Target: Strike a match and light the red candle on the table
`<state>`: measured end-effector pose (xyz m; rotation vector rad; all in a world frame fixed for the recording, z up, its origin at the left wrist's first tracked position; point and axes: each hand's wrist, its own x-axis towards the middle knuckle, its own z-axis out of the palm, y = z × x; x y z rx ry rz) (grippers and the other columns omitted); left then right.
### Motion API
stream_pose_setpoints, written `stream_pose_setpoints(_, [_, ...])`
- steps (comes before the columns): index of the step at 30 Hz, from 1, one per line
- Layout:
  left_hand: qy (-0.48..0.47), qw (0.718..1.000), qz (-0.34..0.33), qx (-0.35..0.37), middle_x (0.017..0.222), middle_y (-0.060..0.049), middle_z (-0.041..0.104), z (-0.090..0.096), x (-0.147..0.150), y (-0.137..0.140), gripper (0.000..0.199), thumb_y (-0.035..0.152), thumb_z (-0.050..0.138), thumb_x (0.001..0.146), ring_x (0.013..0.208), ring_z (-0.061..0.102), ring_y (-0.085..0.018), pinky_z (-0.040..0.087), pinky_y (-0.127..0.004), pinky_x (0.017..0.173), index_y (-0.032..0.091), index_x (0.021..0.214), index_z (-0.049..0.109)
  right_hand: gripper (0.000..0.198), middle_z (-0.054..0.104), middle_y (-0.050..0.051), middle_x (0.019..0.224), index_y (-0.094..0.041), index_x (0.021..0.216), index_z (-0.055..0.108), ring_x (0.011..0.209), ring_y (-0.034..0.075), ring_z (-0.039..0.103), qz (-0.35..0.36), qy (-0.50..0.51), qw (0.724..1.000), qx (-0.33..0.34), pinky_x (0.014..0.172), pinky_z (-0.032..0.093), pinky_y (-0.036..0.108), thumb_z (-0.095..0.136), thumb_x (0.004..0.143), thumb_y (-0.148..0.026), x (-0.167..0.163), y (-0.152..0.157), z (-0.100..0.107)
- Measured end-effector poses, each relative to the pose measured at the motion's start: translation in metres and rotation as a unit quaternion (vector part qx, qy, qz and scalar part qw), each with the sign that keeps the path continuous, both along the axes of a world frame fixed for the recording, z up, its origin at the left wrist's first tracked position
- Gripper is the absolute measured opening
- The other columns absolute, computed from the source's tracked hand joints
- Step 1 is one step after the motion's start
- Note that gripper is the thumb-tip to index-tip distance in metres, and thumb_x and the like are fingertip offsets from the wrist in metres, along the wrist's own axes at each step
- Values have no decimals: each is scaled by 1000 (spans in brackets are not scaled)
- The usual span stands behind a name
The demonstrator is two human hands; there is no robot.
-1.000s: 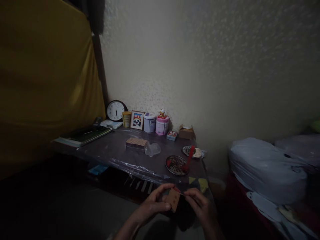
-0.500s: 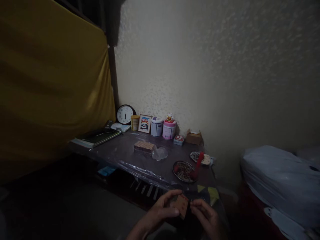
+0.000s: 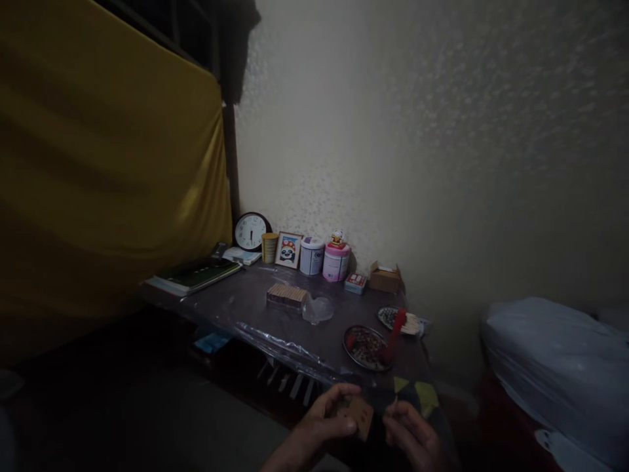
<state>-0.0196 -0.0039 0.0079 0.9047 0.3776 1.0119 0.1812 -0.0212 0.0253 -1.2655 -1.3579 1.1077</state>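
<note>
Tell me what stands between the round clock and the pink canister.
In the head view, left to right: a yellow cup, a framed panda picture and a white canister.

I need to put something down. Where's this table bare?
Left, the table is bare between green book and cardboard stack; a smaller patch lies between clear plastic and farther plate. Crowded: the back row from clock to open carton, and the right end, around the red spoon.
</note>
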Motion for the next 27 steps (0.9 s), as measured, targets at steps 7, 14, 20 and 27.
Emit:
stream_pose_setpoints(7, [-7,1000,26,-12,93,-6,67,1,2,1,43,28,77,61,79,60,-17,40,-28,72,18,101,63,40,62,-4,66,-26,101,54,59,15,58,-28,41,999,19,61,46,24,67,70,-47,-2,4,-5])
stream_pose_setpoints(14, [1,997,66,-40,87,-5,69,0,4,3,39,28,79,59,78,60,-17,39,-28,75,15,93,65,40,69,0,69,-21,91,58,59,18,63,-73,59,996,3,60,52,27,72,63,-46,-1,4,2])
stream_pose_setpoints(20, [12,995,75,-58,84,-5,68,4,6,2,43,32,82,54,76,59,-16,38,-27,72,15,89,65,48,73,3,74,-20,80,57,62,22,69,-112,90,990,-11,63,56,28,74,55,-57,-5,5,3])
stream_pose_setpoints(27, [45,996,66,-43,81,-2,65,0,7,3,42,33,81,55,70,55,-13,36,-25,68,15,90,64,40,74,4,74,-21,74,62,70,22,71,-81,72,994,29,66,56,26,73,59,-57,-11,6,-3])
